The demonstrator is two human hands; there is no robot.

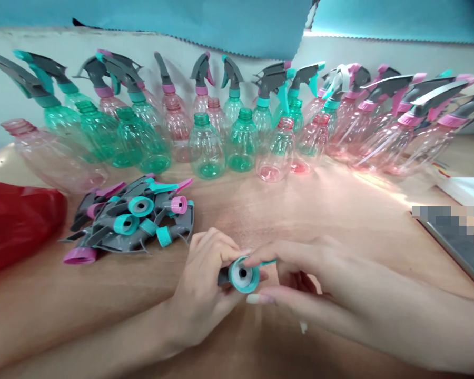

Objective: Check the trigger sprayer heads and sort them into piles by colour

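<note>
In front of me my left hand (pixel 211 281) is closed around a grey spray trigger head, whose teal screw collar (pixel 254 284) faces up at the camera. A white disc with a dark central hole shows inside the collar. My right hand (pixel 306 268) comes in from the right. Its index fingertip touches the collar's upper rim, and its thumb lies just below, apart from the index finger. The other right fingers are curled and partly hidden. To the left lies a pile of loose spray trigger heads (pixel 120 239) with teal and pink collars.
Capless bottles, green (pixel 242 142) and pink (pixel 275 158), stand beyond my hands. Behind them are bottles with trigger heads fitted (pixel 233 97). A red bag (pixel 19 223) lies at the left edge. At right are a dark flat device (pixel 454 247), partly pixelated, and a white box (pixel 468 189).
</note>
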